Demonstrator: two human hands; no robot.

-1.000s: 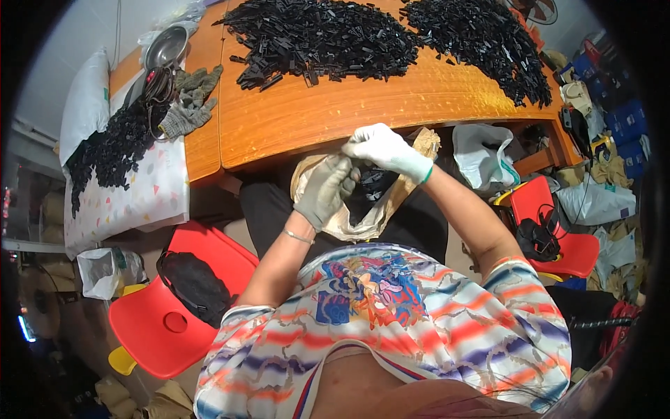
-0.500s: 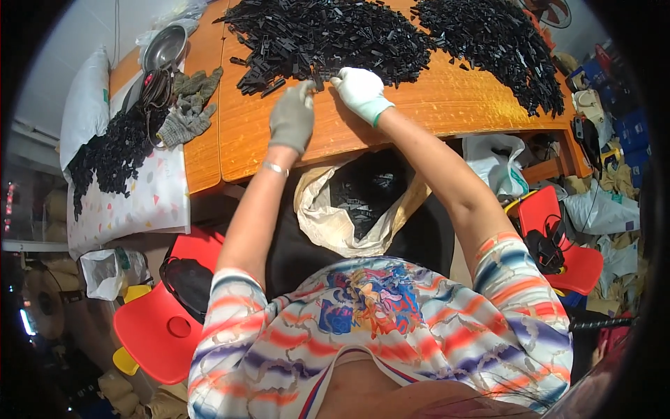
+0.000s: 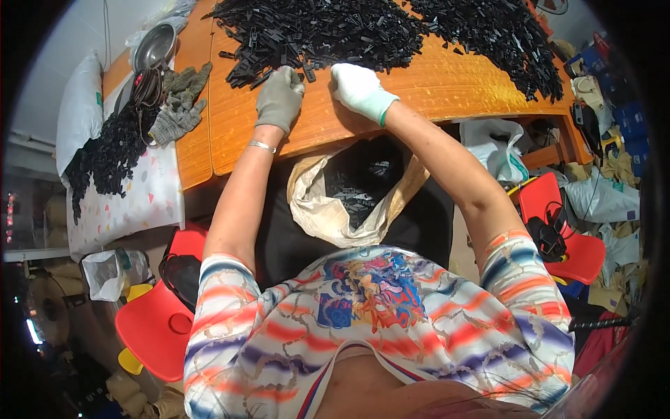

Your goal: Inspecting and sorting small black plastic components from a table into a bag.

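Note:
A large pile of small black plastic parts (image 3: 317, 33) covers the far side of the orange-brown wooden table (image 3: 391, 126). My left hand (image 3: 280, 100), in a grey glove, is closed at the pile's near edge. Just right of its fingers lies a single black part (image 3: 309, 72). My right hand (image 3: 363, 93), in a white glove, is closed too and rests slightly nearer than the pile. Whatever either hand's fingers hold is hidden. Below the table edge, an open cream-coloured sack (image 3: 317, 213) with black parts inside sits between my forearms.
A second black pile (image 3: 499, 45) lies at the far right. On the left are a metal bowl (image 3: 154, 47), grey gloves (image 3: 178, 115) and more black pieces (image 3: 108, 157) on a patterned sheet. Red chairs (image 3: 153, 328) flank me, and a white bag (image 3: 492, 150) hangs under the table.
My left hand has shifted left, away from my right hand, and its fingers have curled inward. My right hand stays nearly in place. The whole view has shifted slightly.

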